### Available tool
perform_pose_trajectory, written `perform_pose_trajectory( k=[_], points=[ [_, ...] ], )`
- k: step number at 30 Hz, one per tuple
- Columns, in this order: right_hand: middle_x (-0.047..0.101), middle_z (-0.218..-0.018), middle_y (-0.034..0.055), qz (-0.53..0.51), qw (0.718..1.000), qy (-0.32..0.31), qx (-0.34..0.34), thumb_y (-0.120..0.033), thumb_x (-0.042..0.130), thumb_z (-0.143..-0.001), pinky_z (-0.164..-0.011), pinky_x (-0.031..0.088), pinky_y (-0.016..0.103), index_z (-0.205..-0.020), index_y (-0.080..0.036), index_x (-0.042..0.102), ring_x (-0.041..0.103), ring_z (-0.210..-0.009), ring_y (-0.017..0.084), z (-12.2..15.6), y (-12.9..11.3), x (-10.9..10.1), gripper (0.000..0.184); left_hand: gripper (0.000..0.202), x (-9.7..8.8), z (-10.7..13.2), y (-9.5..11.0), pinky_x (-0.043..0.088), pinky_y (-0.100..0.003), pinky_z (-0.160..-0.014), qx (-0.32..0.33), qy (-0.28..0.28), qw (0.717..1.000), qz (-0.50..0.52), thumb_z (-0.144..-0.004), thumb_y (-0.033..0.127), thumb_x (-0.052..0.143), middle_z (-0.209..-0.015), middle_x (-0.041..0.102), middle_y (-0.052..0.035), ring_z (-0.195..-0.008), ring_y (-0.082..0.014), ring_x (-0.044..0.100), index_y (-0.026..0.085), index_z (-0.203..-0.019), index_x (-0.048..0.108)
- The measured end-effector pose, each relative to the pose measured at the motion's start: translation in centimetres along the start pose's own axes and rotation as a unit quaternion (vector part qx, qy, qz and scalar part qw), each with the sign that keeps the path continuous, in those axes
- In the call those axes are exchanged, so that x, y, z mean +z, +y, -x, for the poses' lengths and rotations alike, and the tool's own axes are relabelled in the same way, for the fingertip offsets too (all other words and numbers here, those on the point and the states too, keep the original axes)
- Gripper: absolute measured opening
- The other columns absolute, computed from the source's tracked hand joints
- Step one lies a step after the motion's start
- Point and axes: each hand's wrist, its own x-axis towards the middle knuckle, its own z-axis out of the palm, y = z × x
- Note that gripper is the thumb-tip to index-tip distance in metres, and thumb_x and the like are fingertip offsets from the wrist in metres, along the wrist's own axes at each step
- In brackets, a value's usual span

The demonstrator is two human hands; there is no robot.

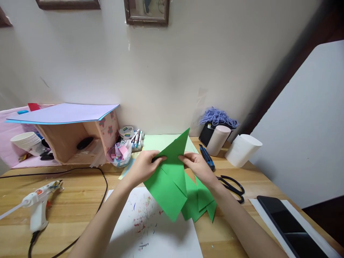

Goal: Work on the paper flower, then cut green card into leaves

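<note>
A folded sheet of green paper point(169, 190) is held up at the middle of the view, its pointed tip upward and creases across its face. My left hand point(146, 165) pinches its left edge, thumb in front. On the opposite edge, my right hand point(195, 163) grips the same sheet between thumb and fingers. More green paper pieces point(202, 197) lie on the table behind and to the right, partly covered by the held sheet and my right forearm. Beneath is a white sheet point(150, 236) marked with coloured strokes.
A white glue gun point(40, 204) with a black cord stands at left, near an open box point(107, 136) and a tub of scraps point(120, 156). Right of my hands are a blue cutter point(206, 157), black-handled scissors point(232, 186), paper rolls point(243, 150) and a phone point(292, 227).
</note>
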Motion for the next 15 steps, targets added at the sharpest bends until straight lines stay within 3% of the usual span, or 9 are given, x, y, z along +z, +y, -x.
perform_pose_trajectory(
  k=[2,5,7,10,12,15],
  points=[
    [0.065,-0.083,0.0034,-0.014,0.999,0.007,-0.029,-0.041,0.067,-0.067,-0.07,0.047,0.03,-0.091,-0.018,0.063,0.059,-0.076,0.018,0.1,-0.17,0.06,0.034,0.032,0.01,0.02,0.0,0.025,-0.021,-0.048,-0.003,-0.027,1.0,0.016,-0.08,0.038,0.045,-0.054,0.042,0.0032,-0.052,-0.0096,0.033,0.014,-0.062,0.056],
    [0.06,-0.066,0.0005,0.012,0.998,0.055,-0.039,-0.043,0.062,-0.072,-0.061,0.046,0.027,-0.071,-0.017,0.06,0.056,-0.063,0.015,0.26,-0.31,0.07,0.026,0.034,0.11,0.03,-0.07,0.026,-0.021,-0.048,-0.009,-0.063,0.997,0.051,-0.08,0.042,0.045,-0.056,0.044,0.0024,-0.053,-0.0097,0.034,0.014,-0.065,0.058],
    [0.055,-0.057,-0.0009,0.03,0.996,0.076,-0.038,-0.045,0.058,-0.075,-0.055,0.044,0.026,-0.06,-0.017,0.056,0.053,-0.055,0.013,0.29,-0.3,0.04,0.032,0.036,0.2,0.02,-0.12,0.025,-0.02,-0.046,-0.016,-0.068,0.996,0.061,-0.08,0.043,0.045,-0.055,0.042,0.0026,-0.052,-0.0093,0.033,0.013,-0.064,0.057],
    [0.062,-0.07,0.0011,-0.001,0.995,0.08,-0.053,-0.043,0.068,-0.065,-0.064,0.047,0.028,-0.075,-0.017,0.06,0.058,-0.067,0.016,0.22,-0.26,-0.04,0.029,0.036,0.3,0.02,-0.14,0.023,-0.02,-0.045,-0.016,-0.066,0.996,0.058,-0.079,0.043,0.047,-0.053,0.039,0.0036,-0.051,-0.0089,0.031,0.014,-0.059,0.054],
    [0.065,-0.079,0.0035,-0.015,0.995,0.084,-0.059,-0.042,0.071,-0.061,-0.07,0.048,0.031,-0.086,-0.018,0.061,0.06,-0.075,0.019,0.2,-0.29,-0.13,0.037,0.036,0.34,0.03,-0.09,0.023,-0.021,-0.045,-0.012,-0.076,0.995,0.059,-0.078,0.043,0.048,-0.052,0.036,0.0041,-0.051,-0.0088,0.031,0.014,-0.057,0.051],
    [0.064,-0.073,0.0042,0.027,0.991,0.118,-0.054,-0.048,0.06,-0.072,-0.064,0.048,0.029,-0.075,-0.016,0.06,0.059,-0.071,0.019,0.27,-0.41,-0.3,0.032,0.036,0.4,0.08,0.01,0.023,-0.021,-0.045,-0.014,-0.095,0.993,0.074,-0.079,0.043,0.047,-0.053,0.035,0.0045,-0.051,-0.0086,0.03,0.015,-0.056,0.049]
  ],
)
